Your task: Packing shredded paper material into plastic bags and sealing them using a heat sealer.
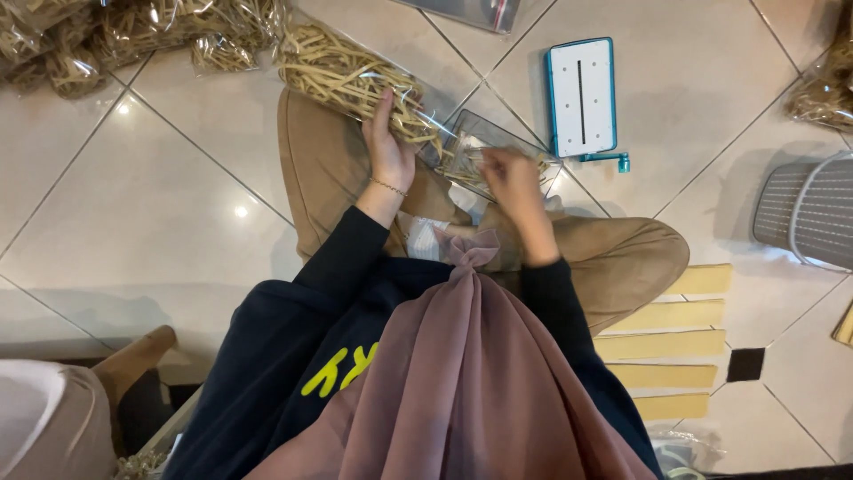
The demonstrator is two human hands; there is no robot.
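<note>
Tiled floor (178,222) holds filled bags (133,31); left hand (389,147) grips the strip-filled bag (346,76), right hand (514,178) (fingers pinched) loads a near-empty bag (471,147).

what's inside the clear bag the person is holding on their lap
The clear bag holds pale, flat strips like dried noodles. The left hand covers part of it, and its open end near the right hand is blurred.

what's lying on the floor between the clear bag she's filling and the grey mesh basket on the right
In the head view, a white, teal-edged bag sealer lies on the tiles between the clear bag and the grey mesh basket.
</note>
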